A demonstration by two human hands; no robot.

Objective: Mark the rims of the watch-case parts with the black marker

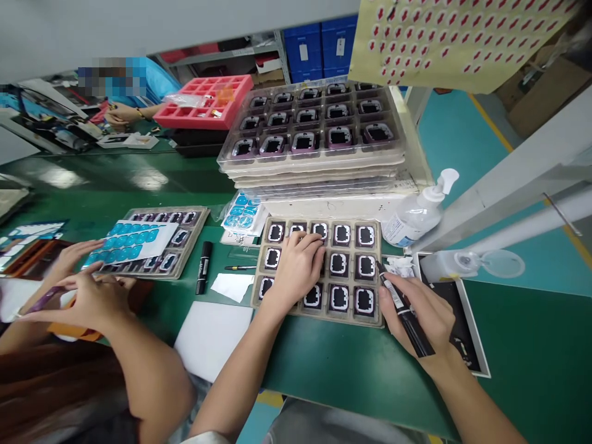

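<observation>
At the centre of the frame in the head view lies a beige compartment tray [353, 264] holding three rows of dark square parts [339, 264] with pale rounded rims. A pump bottle [411, 219] stands at its upper right corner; stacked trays [309, 166] occupy upper centre, and a co-worker's hands [95, 299] the left. The left hand [300, 262] obscures several cells, fingers bent and close together; whether they grip anything cannot be told. The right hand [432, 311], right of centre, has its fingers clamped on a black marker [403, 313], tip at the tray's right edge.
</observation>
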